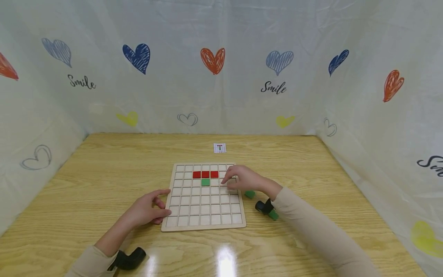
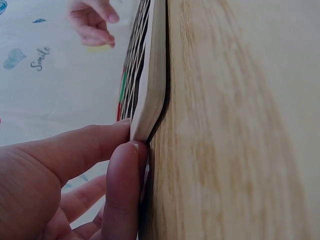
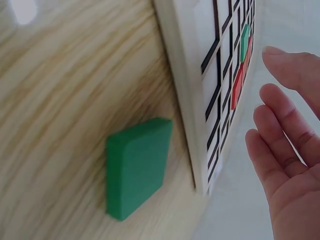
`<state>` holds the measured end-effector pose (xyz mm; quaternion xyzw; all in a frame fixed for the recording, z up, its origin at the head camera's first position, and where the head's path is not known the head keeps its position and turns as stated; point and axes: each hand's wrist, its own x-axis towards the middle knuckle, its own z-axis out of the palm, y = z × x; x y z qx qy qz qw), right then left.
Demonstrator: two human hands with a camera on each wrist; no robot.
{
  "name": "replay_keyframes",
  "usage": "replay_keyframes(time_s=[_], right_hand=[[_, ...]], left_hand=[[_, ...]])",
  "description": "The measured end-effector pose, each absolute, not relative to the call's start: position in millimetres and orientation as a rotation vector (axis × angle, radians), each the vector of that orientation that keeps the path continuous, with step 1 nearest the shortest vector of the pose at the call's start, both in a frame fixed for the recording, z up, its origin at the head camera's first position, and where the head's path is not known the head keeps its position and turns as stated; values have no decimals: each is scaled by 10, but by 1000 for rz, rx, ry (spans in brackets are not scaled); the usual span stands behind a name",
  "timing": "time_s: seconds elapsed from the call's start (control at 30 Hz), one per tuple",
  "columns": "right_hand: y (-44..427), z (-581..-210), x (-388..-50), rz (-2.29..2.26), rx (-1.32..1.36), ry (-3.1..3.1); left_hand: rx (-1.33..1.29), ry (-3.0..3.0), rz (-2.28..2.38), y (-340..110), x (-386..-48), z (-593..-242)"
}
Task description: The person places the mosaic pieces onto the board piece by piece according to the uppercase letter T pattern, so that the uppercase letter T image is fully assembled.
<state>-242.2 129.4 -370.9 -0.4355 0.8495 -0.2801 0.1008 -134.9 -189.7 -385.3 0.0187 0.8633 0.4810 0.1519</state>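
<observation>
A pale wooden grid board lies flat on the table. Three red tiles sit side by side in its second row, with one green tile directly below the middle one. My left hand touches the board's left edge with thumb and index finger spread along it; the other fingers are bent. Over the board's right side hovers my right hand, fingers slightly bent, nothing held. In the right wrist view, a loose green tile lies beside the board, below that hand.
Another green tile lies on the table near the right wrist, partly hidden by the black wrist camera. Behind the board is a small printed card with a red and green T pattern. White curtains with hearts surround the wooden table.
</observation>
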Motion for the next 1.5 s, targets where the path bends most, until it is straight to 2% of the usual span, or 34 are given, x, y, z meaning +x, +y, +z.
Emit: replay_keyframes(time_s=[0.53, 0.77, 1.5], right_hand=[[1597, -3779, -2345, -835, -1265, 2541], [1712, -3807, -2300, -869, -1355, 2553], [1961, -3836, -2266, -833, -1236, 2466]], left_hand=[[51, 2473, 1398, -1906, -1367, -3885], [58, 2472, 1395, -1915, -1371, -3899], [57, 2486, 1387, -1910, -1363, -3893]])
